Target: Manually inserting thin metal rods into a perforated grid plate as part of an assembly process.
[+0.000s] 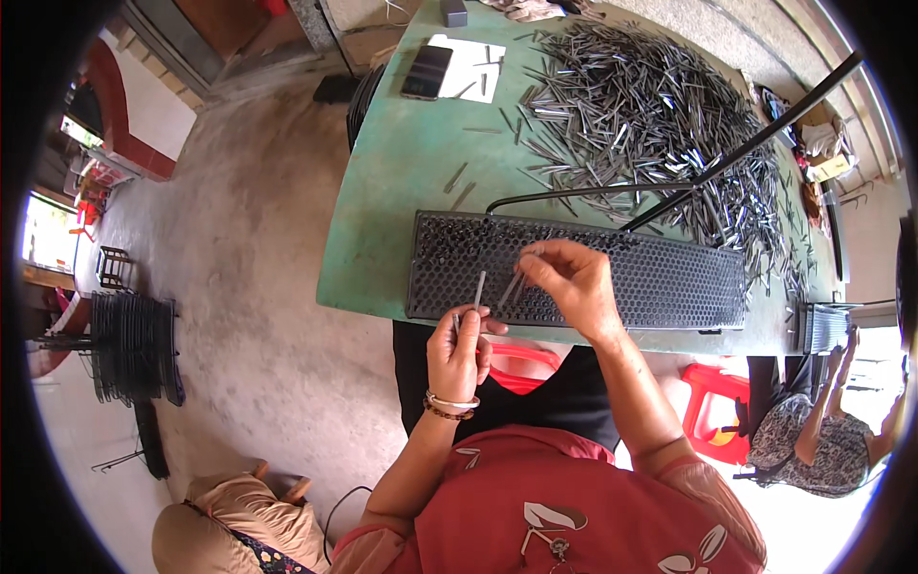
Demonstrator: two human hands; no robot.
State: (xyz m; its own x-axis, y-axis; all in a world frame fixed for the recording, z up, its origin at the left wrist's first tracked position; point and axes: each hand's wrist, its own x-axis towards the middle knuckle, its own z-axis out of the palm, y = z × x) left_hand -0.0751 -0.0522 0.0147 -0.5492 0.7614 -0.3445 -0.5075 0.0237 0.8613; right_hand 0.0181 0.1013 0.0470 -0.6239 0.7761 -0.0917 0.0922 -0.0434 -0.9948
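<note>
My left hand (455,362), with bracelets at its wrist, is closed at the front edge of a black perforated panel (660,287). Between its thumb and fingers a thin grey strip (480,287) stands up. Over the panel, my right hand (579,287) pinches a couple of similar thin strips (513,288) that point down toward the holes. Whether their tips touch the panel I cannot tell. The panel lies lengthwise along the near edge of a green table (382,210), and many holes at its left end look filled. A black metal bar frame (574,193) rises from its far side.
A large heap of dark thin strips (622,115) covers the table's far right. At the far left lie a phone (426,72) and a white sheet with a few strips. Another person (813,430) sits at the right, near a red stool (712,383). Black racks (134,344) stand stacked at left.
</note>
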